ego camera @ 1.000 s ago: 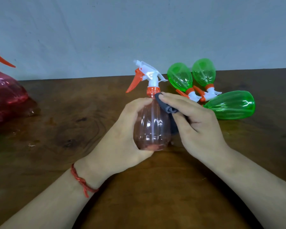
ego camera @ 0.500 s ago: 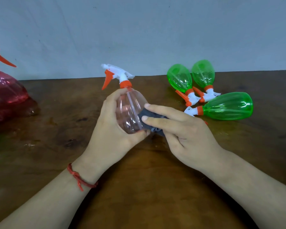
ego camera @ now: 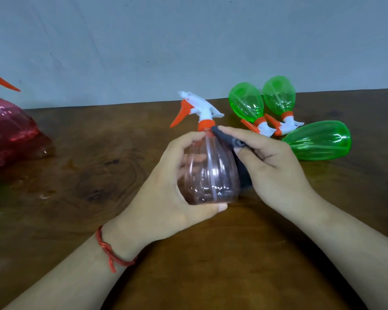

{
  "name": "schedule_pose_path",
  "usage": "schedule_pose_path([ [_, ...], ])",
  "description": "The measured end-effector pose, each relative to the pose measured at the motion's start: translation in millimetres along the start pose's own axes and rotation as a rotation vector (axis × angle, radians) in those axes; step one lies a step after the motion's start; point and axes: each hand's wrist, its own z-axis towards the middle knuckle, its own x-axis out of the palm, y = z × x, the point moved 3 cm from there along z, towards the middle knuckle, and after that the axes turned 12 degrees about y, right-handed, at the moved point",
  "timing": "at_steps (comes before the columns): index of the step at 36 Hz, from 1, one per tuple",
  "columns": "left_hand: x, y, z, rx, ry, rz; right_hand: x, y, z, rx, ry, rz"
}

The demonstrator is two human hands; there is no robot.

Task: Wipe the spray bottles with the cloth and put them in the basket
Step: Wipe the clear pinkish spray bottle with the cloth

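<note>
A clear pink spray bottle (ego camera: 211, 173) with a white and orange trigger head stands nearly upright above the table's middle. My left hand (ego camera: 166, 198) grips its body from the left, thumb under the base. My right hand (ego camera: 271, 166) holds a dark grey cloth (ego camera: 231, 139) and presses it against the bottle's right shoulder, just below the orange collar. Most of the cloth is hidden between my palm and the bottle. No basket shows in this view.
Three green spray bottles (ego camera: 318, 142) lie on their sides at the back right of the brown wooden table (ego camera: 211, 253). Red spray bottles (ego camera: 7, 128) sit at the far left edge, partly cut off. A grey wall stands behind.
The pink bottle has swung back from a leftward tilt to nearly upright. My right hand slid the cloth up from the lower body to the shoulder near the collar.
</note>
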Motion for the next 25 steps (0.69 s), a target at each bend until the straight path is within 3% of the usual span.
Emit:
schedule_pose_path([
  [4, 2.3, -2.4, 1.0, 0.014, 0.030, -0.042, -3.3, 4.3, -0.4, 0.013, -0.031, 0.119],
  [13, 3.4, 0.7, 3.5, -0.047, 0.042, 0.144, 1.6, 0.2, -3.5, -0.129, -0.001, -0.128],
  [25, -18.6, 21.3, 5.5, -0.137, -0.251, 0.082, 10.2, 9.3, -12.6, -0.331, 0.177, -0.402],
])
